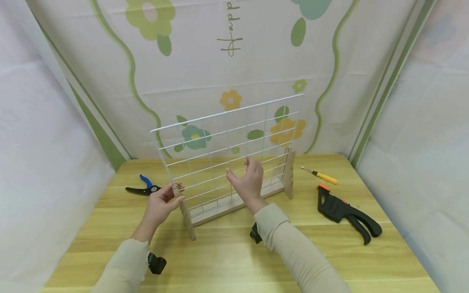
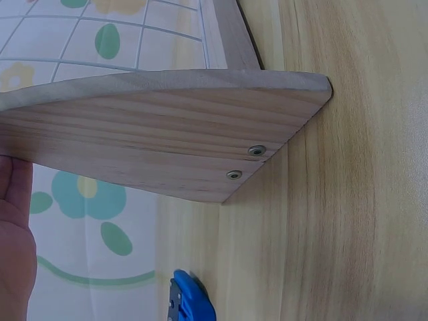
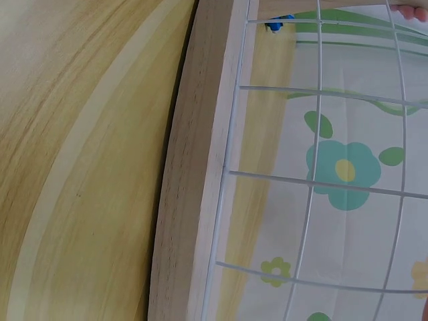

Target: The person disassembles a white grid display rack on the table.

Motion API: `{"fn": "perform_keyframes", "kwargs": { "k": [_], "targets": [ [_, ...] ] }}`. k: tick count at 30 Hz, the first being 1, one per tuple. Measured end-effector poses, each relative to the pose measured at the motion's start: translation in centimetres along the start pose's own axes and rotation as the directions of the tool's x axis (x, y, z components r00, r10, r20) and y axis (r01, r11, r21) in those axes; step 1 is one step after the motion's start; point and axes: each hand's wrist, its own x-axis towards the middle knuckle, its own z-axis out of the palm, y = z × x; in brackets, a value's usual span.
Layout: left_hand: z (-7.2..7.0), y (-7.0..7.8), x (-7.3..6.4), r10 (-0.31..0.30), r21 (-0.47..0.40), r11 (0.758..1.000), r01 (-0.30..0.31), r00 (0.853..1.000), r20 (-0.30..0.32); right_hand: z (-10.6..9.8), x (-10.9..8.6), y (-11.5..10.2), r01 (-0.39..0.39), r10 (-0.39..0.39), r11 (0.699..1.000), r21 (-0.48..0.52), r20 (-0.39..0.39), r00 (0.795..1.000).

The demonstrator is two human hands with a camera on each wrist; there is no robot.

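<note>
The left grip pinches the pale wooden leg of a white wire rack; the right grip, thumb and fingers parted, is at its grid, contact being unclear. The rack stands upright on the bench, long axis running near-left to far-right.

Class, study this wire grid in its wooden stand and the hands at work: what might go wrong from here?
The grid rises well above the left panel; a push from the right hand might tip it.

The left hand grips that panel high up, while its two bolts sit near the bottom; a hard pull could strain them.

The clamp lies near the right edge of the table; a careless nudge might send it off.
</note>
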Motion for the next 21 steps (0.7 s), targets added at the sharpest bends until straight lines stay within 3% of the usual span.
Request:
{"fn": "perform_keyframes", "kwargs": {
  "k": [21],
  "targets": [
    [-0.15, -0.20, 0.05, 0.047, 0.014, 0.999, -0.047, 0.999, 0.001, 0.00, 0.26, -0.59, -0.055, 0.055, 0.998, 0.035, -0.026, 0.998]
  ]
}}
